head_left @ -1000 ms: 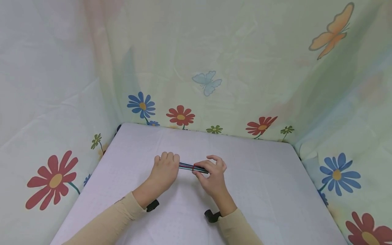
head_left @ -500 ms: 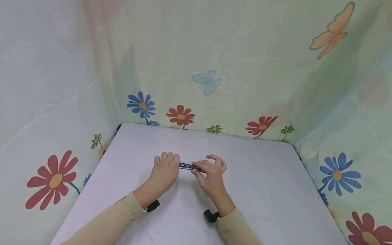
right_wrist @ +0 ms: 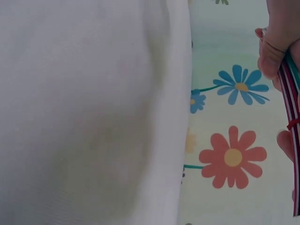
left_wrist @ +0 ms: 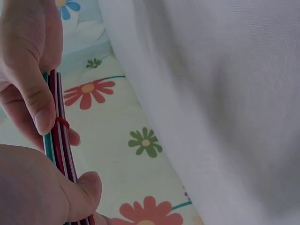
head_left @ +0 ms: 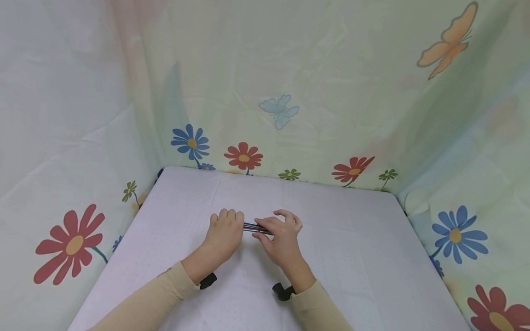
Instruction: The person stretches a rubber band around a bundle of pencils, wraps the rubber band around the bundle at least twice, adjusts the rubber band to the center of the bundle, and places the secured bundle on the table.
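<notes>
A slim bundle of striped pencil-like sticks (head_left: 250, 227), teal and dark red with pale lines, is held level between both hands over the table. My left hand (head_left: 225, 232) grips one end in a fist, thumb laid along the sticks in the left wrist view. My right hand (head_left: 285, 241) pinches the bundle near its other end between thumb and fingers, its outer fingers raised. A red rubber band (left_wrist: 62, 122) circles the sticks beside the right thumb. In the right wrist view, a fingertip (right_wrist: 285, 142) shows behind the bundle. The left fist hides the far end.
A white cloth covers the table (head_left: 352, 257). Curtains printed with flowers and butterflies (head_left: 323, 92) enclose it at the back and both sides. Black wrist cameras (head_left: 283, 291) sit below both hands.
My right hand has slid left along the bundle, closer to the left hand, and less of the right-hand end shows. The left hand has barely moved.
</notes>
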The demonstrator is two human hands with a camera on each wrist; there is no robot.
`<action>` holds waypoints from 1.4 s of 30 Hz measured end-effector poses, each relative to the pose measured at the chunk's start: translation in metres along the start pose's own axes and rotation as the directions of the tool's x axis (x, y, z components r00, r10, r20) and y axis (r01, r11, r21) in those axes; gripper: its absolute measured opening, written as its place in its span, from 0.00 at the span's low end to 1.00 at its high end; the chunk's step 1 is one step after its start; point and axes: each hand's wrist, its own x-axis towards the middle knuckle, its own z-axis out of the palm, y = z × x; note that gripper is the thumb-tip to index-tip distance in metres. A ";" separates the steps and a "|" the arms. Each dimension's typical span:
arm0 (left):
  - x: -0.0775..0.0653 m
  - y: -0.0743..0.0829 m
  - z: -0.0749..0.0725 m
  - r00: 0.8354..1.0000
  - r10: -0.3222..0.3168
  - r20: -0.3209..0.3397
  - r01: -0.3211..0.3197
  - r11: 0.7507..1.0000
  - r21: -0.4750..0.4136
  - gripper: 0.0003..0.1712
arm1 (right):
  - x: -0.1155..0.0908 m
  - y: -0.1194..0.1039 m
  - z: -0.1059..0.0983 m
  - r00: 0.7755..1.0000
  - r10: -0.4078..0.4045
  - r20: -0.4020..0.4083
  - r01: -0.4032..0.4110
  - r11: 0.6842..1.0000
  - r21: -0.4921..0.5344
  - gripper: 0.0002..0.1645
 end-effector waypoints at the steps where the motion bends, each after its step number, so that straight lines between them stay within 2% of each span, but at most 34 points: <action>1: 0.000 0.000 0.000 1.000 -0.005 -0.003 0.005 1.000 -0.003 0.13 | -0.001 0.001 0.000 1.000 0.014 -0.011 -0.014 1.000 0.004 0.24; 4: 0.002 -0.002 -0.002 1.000 -0.018 -0.009 0.018 1.000 -0.001 0.12 | -0.002 0.004 -0.003 0.998 0.036 -0.055 -0.034 0.999 0.034 0.26; 7: 0.002 -0.004 -0.003 1.000 -0.021 -0.011 0.021 1.000 0.006 0.13 | -0.003 0.009 -0.005 0.997 0.038 -0.072 -0.033 0.998 0.061 0.22; 12: 0.002 -0.005 -0.003 1.000 -0.018 -0.013 0.018 1.000 -0.005 0.13 | -0.003 0.012 -0.006 0.998 0.011 -0.069 -0.005 0.996 0.094 0.18; 17: 0.002 -0.002 -0.005 1.000 -0.015 0.002 0.015 1.000 -0.024 0.13 | -0.003 0.009 -0.001 0.996 -0.021 -0.087 0.030 0.994 0.106 0.17; 24: 0.000 0.001 -0.005 1.000 -0.026 -0.015 0.026 1.000 -0.004 0.13 | 0.000 0.002 0.001 0.994 -0.044 -0.100 0.052 0.995 0.081 0.17; 30: -0.001 0.004 -0.003 1.000 -0.004 -0.011 0.004 1.000 -0.012 0.13 | 0.002 -0.004 0.003 0.995 -0.069 -0.076 0.071 0.997 0.020 0.16; 36: -0.002 0.004 -0.001 1.000 -0.004 0.008 0.004 1.000 -0.018 0.13 | 0.001 -0.005 0.003 0.997 -0.047 -0.068 0.049 0.999 0.021 0.20; 42: 0.000 0.002 -0.003 1.000 -0.007 -0.008 0.007 1.000 -0.003 0.12 | -0.001 0.002 0.000 0.997 -0.001 -0.077 0.006 0.998 0.066 0.22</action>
